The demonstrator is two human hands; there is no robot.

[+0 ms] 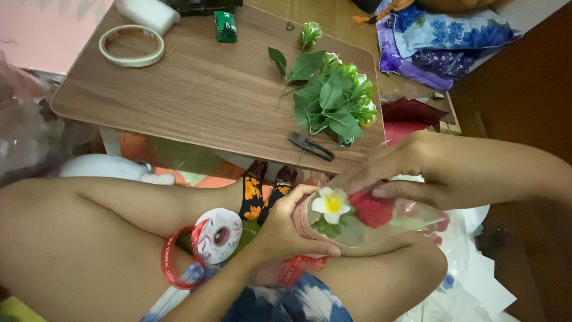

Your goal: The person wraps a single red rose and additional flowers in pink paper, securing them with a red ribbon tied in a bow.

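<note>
Both hands (pixel 286 223) (pixel 381 170) wrap clear film around a white-and-red flower bouquet (pixel 351 211).

Home floor, low table (pixel 196 101) (floral bedding (pixel 441 42))

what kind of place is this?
Probably a home floor used for crafts: a low wooden table with a tape roll and artificial greenery, floral bedding beside it.

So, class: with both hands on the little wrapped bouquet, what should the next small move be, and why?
Probably draw the red ribbon round the bouquet where the left hand has it in its grip. The right hand pinches the clear wrap near the red flower, nothing shows tied yet, and the ribbon spool lies beside that wrist.
</note>
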